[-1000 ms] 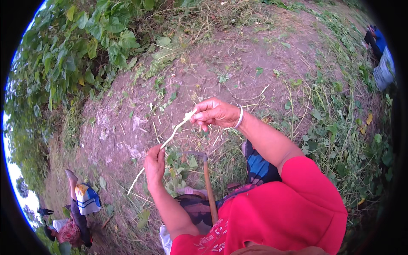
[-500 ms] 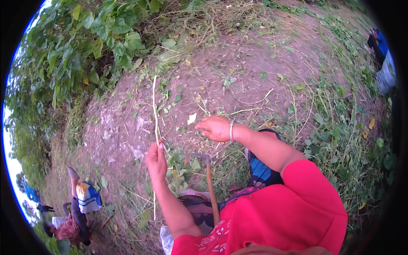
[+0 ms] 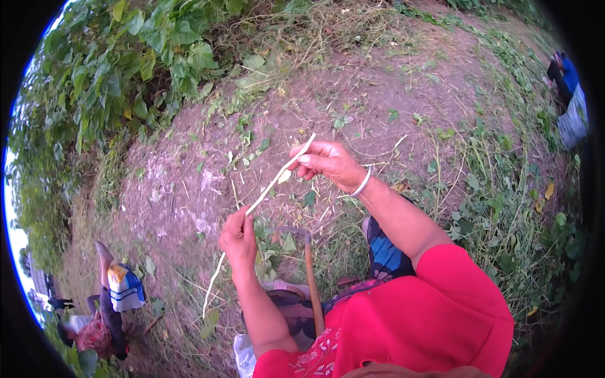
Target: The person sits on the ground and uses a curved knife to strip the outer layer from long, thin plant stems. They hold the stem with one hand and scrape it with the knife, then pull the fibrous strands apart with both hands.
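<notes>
A long, pale, leafless plant stem (image 3: 272,184) slants across the space in front of me, above the weedy ground. My left hand (image 3: 239,237) is closed around it near its middle, and the lower part trails down past my wrist. Close to the upper end, my right hand (image 3: 322,165) pinches the same stem between thumb and fingers. A hoe with a wooden handle (image 3: 312,283) and a dark metal head (image 3: 296,232) rests against my lap, below and between my forearms.
Bare soil (image 3: 365,113) with cut stalks lies ahead. Leafy bushes (image 3: 145,63) stand at the far left, and low vines (image 3: 485,220) cover the right. One person (image 3: 104,321) sits at lower left beside a bag (image 3: 126,287); another person (image 3: 567,72) is at far right.
My right hand has taken hold of the stem's upper end. The stem has swung from upright to a slant toward the right, and my left hand has moved slightly right.
</notes>
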`<state>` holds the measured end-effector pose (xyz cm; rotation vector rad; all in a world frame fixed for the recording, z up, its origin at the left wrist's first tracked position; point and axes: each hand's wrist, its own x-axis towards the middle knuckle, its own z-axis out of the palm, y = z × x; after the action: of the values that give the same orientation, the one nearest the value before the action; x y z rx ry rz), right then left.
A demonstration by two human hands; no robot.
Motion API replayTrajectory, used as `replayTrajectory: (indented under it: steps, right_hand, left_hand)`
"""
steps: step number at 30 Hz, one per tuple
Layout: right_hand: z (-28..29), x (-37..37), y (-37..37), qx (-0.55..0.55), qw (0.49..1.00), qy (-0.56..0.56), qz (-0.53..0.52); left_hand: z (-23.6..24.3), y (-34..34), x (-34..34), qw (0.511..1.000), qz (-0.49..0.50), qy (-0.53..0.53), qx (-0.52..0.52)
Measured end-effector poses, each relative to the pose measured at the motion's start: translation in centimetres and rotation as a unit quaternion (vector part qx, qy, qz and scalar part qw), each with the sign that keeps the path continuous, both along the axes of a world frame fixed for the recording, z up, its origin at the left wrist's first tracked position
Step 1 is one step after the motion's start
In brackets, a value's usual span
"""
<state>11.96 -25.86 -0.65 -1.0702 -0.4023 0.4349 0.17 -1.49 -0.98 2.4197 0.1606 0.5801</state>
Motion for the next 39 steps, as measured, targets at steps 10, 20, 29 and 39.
replayTrajectory:
  steps: [10,20,29,39]
  right_hand:
    - [-0.9,-0.5,2.0,0.018,0.992,0.122,0.041]
    - [-1.4,2.5,-1.2,0.08,0.985,0.113,-0.1]
    - [-2.4,4.8,-4.6,0.129,0.963,0.135,-0.193]
    - [-2.6,5.5,-5.3,0.157,0.952,0.14,-0.22]
  left_hand:
    - [0.0,-1.4,0.4,0.994,0.016,-0.023,0.105]
    - [1.1,0.9,-0.2,0.989,0.054,-0.042,0.132]
    - [1.6,3.1,-0.4,0.986,0.082,-0.042,0.141]
    - [2.0,3.3,-0.6,0.992,0.089,0.024,0.091]
